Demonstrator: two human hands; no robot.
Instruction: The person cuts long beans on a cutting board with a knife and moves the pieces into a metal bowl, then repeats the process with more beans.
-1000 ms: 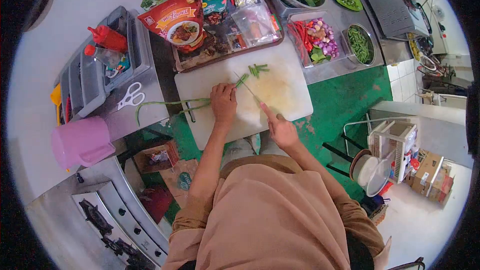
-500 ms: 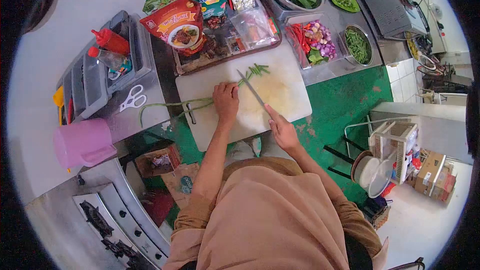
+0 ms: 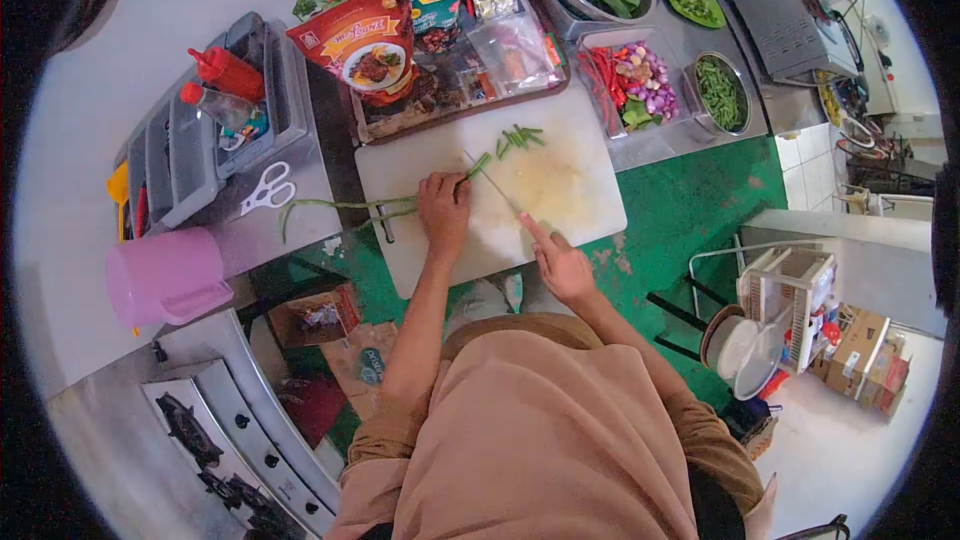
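My left hand (image 3: 443,208) is closed over long green beans (image 3: 340,205) that lie across a white cutting board (image 3: 550,215). Their long ends trail past the board's handle to the left, and short ends stick out beyond my fingers. In my right hand (image 3: 562,265) is a kitchen knife (image 3: 497,187), gripped by its handle. The blade slants up and left, close beside the bean ends at my left fingers. Several cut bean pieces (image 3: 520,138) lie on the board past the blade.
Behind the board stands a tray (image 3: 460,120) with seasoning packets. A container of chilies and shallots (image 3: 640,85) and a bowl of cut beans (image 3: 720,90) sit at the right. Left are scissors (image 3: 268,190), a pink pitcher (image 3: 165,275) and a stove (image 3: 215,420).
The knife has shifted slightly left and its blade is now seen more edge-on, beside the bean ends. My left hand has moved slightly left and down.
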